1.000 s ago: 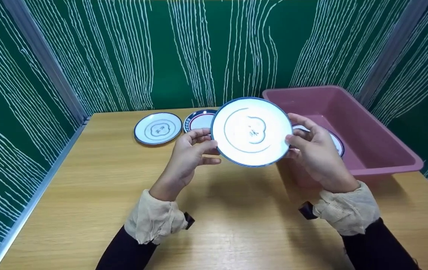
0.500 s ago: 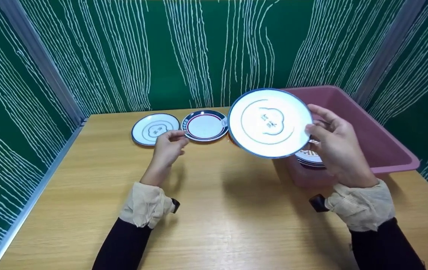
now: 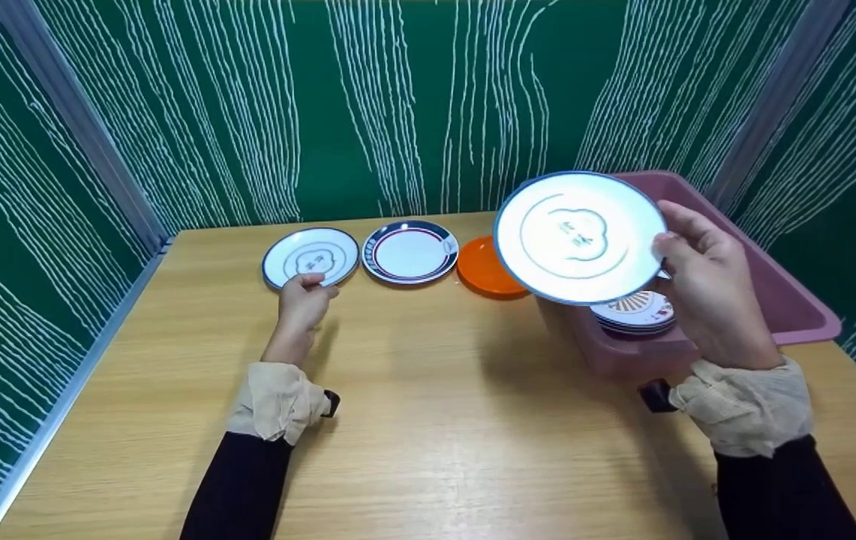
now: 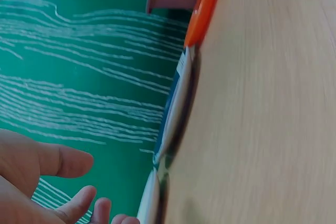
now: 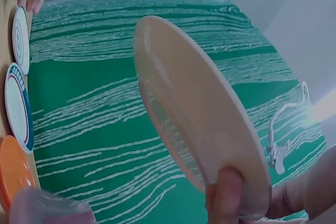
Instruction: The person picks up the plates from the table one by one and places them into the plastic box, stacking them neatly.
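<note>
Clearly, right hand (image 3: pixel 716 281) pinched tilted plate (image 3: pixel 579 237) at its rim, seemingly needing firm thumb pressure; left hand (image 3: pixel 300 309), fingers loose, held nothing.

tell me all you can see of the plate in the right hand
The white plate is round, perhaps ceramic, with a blue rim, a thin ring and a lobed outline around small characters too blurred to read. Its underside shows a raised foot ring. It is tilted in the air, its patterned face toward the head camera, its edge pinched by the right hand. In the head view it overlaps the pink tub.
</note>
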A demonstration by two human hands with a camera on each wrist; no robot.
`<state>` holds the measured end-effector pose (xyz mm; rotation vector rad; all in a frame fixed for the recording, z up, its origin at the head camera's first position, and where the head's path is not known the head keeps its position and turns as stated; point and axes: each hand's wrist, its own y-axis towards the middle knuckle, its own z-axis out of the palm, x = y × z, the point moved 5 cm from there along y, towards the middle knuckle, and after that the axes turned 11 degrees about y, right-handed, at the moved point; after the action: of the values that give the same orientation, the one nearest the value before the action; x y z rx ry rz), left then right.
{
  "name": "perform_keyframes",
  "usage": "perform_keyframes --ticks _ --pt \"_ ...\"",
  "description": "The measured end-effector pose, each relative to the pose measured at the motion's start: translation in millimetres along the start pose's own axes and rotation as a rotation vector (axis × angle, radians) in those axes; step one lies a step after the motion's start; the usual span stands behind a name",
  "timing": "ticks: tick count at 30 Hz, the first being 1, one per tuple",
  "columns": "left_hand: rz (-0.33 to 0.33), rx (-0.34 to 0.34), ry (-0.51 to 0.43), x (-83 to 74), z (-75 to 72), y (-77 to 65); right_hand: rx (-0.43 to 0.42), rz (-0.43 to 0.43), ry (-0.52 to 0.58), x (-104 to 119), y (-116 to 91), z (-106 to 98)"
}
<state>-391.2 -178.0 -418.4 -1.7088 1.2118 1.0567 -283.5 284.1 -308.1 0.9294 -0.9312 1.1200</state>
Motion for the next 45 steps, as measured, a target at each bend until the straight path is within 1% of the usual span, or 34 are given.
perform_keyframes --ticks 5,9,11,15,18,21,25,29,33,36,38,41,43,45 --pt "-0.037 -0.010 0.037 8.0 -5.1 6.6 -0.063 0.019 0.003 -2.1 8.7 -15.4" --pt "-0.050 0.021 0.050 10.7 -6.6 9.3 -0.109 0.036 0.011 -4.3 14.9 -27.4" --pt "-0.048 0.045 0.039 11.4 -6.6 9.8 -0.133 0.046 0.013 -5.1 17.3 -33.0" --pt "-0.063 0.060 0.023 14.9 -9.2 12.4 -0.152 0.047 0.009 -5.8 21.4 -41.5" --pt "-0.100 0.069 -0.037 19.1 -10.6 16.3 -0.155 0.053 0.014 -7.8 23.8 -47.8" --pt "-0.138 0.058 -0.108 22.6 -12.5 20.6 -0.170 0.073 0.028 -10.6 26.2 -54.2" --pt "-0.172 0.002 -0.228 27.2 -15.7 25.4 -0.209 0.106 0.061 -14.0 29.0 -63.5" --pt "-0.186 -0.045 -0.345 30.5 -19.2 29.1 -0.246 0.137 0.085 -15.8 31.8 -70.5" --pt "-0.193 -0.045 -0.400 31.2 -21.0 32.1 -0.275 0.162 0.103 -16.1 33.5 -74.9" --pt "-0.220 -0.044 -0.457 30.7 -19.3 35.2 -0.296 0.164 0.101 -15.2 33.2 -78.4" --pt "-0.244 -0.058 -0.494 31.1 -18.1 37.8 -0.299 0.167 0.088 -15.4 32.9 -80.1" --pt "-0.290 -0.084 -0.508 34.0 -18.4 42.1 -0.297 0.180 0.051 -16.8 32.4 -80.9" --pt "-0.312 -0.099 -0.490 37.0 -19.5 45.2 -0.295 0.188 0.033 -17.8 32.2 -81.0" --pt "-0.320 -0.103 -0.459 40.4 -21.7 47.5 -0.292 0.184 0.007 -19.4 32.3 -81.1"
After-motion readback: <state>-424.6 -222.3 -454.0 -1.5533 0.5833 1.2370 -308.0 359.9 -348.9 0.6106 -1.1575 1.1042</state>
